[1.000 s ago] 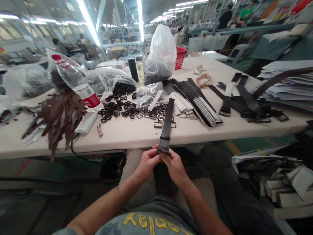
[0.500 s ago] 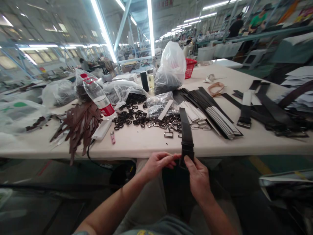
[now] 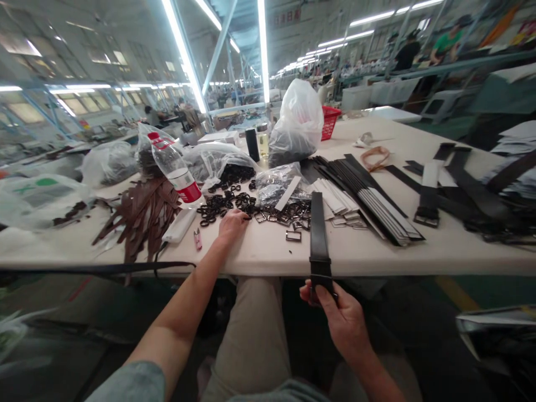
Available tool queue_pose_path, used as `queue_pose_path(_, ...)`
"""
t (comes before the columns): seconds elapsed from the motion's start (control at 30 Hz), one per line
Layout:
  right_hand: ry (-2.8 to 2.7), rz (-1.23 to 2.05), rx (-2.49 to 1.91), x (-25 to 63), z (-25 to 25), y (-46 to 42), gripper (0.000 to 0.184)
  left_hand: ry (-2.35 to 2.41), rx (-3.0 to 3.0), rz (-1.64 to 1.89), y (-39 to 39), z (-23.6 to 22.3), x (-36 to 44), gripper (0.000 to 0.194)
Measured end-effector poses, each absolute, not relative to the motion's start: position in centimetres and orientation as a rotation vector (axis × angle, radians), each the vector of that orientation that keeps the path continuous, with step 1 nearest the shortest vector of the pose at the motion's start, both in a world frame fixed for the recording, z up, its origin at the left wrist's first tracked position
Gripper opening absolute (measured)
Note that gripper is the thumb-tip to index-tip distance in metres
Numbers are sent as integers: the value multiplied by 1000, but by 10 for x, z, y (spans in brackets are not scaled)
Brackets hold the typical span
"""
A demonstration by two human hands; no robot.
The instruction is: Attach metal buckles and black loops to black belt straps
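Observation:
My right hand (image 3: 345,318) grips the buckle end of a black belt (image 3: 319,234), thumb on top, at the table's front edge. The belt runs away from me onto the table, with a keeper loop (image 3: 320,261) around it just beyond my thumb. My left hand (image 3: 234,223) rests at the near edge of a pile of small black belt loops (image 3: 218,206). Its fingers are bent together, and a dark bit shows at the fingertips, too small to make out. Metal buckles (image 3: 293,236) lie to the right of that hand.
Brown leather strips (image 3: 144,215), a plastic bottle (image 3: 182,178) and pink snips (image 3: 197,239) lie left. Black and white strips (image 3: 368,195) and finished-looking belts (image 3: 427,206) lie right. Behind stand a filled plastic bag (image 3: 297,120) and a red basket (image 3: 330,123). A black strap (image 3: 104,268) crosses the front edge.
My left hand has left the belt and moved forward and left to the loop pile. My right hand still holds the belt. A black strap now shows along the table's left front edge.

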State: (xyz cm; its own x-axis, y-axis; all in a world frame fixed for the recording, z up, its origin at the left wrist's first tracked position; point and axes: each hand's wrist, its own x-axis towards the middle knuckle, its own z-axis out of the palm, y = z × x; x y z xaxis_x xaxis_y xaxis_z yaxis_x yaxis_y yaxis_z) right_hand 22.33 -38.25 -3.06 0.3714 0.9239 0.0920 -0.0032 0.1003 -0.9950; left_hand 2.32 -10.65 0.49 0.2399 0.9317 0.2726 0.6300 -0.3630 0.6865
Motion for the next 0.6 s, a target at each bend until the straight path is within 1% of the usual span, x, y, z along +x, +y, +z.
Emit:
queue_pose_path(0.17,-1061,861,-1330,226,-23,-386,39,1372,2003,948,-116,2,33,2)
queue_pose_path(0.33,-1118,856,-1369,222,-13,-384,43,1131,1829,890,-173,2,49,31)
queue_pose_path(0.43,-1090,869,-1368,218,-9,-382,44,918,1516,851,-217,5,59,38)
queue_pose_path(0.5,-1068,871,-1370,216,-8,-381,43,831,1356,827,-243,9,66,36)
queue_pose_path(0.6,-1064,853,-1386,214,-6,-380,41,753,1330,793,-271,15,73,25)
